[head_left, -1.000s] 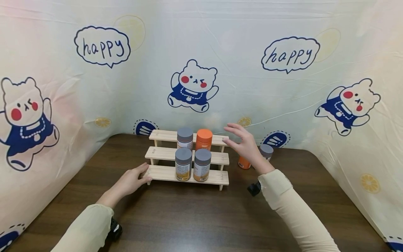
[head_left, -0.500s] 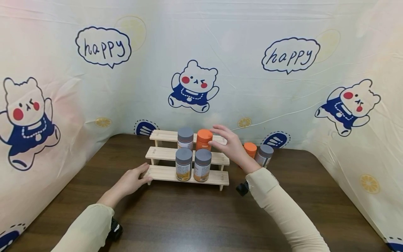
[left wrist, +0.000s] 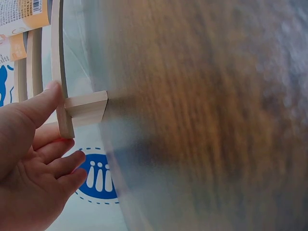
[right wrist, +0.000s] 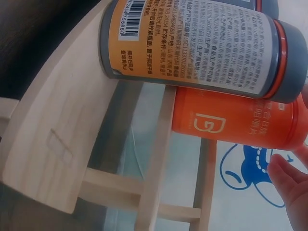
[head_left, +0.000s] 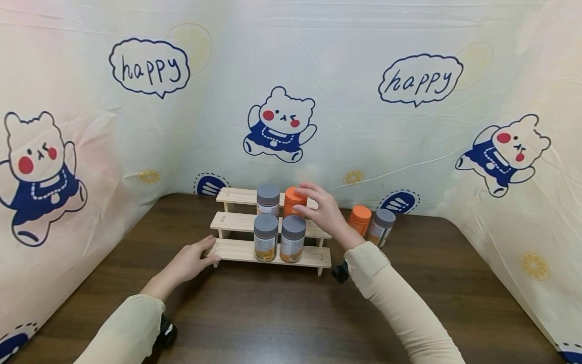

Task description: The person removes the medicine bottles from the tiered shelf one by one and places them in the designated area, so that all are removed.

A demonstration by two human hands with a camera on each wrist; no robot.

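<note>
A three-step wooden display rack (head_left: 236,221) stands on the table. My left hand (head_left: 188,260) grips the left end of its lowest step; in the left wrist view the thumb lies along one face of the board, with fingers behind it. On the middle step, my right hand (head_left: 324,208) has its thumb and fingers around the lid of an orange jar (head_left: 291,199). Left of that jar is a grey-lidded jar (head_left: 268,197). Two more grey-lidded jars, one left (head_left: 265,240) and one right (head_left: 292,240), stand upright on the lowest step, partly hiding the row behind.
Right of the rack, another orange jar (head_left: 360,217) and a grey-lidded jar (head_left: 381,226) stand side by side on the dark wooden table (head_left: 254,313). A printed cloth (head_left: 345,126) with bears and lettering encloses the back and sides.
My right hand has moved left from beside the rack to the orange jar on the middle step, uncovering the two jars at the right. The left hand has stayed put.
</note>
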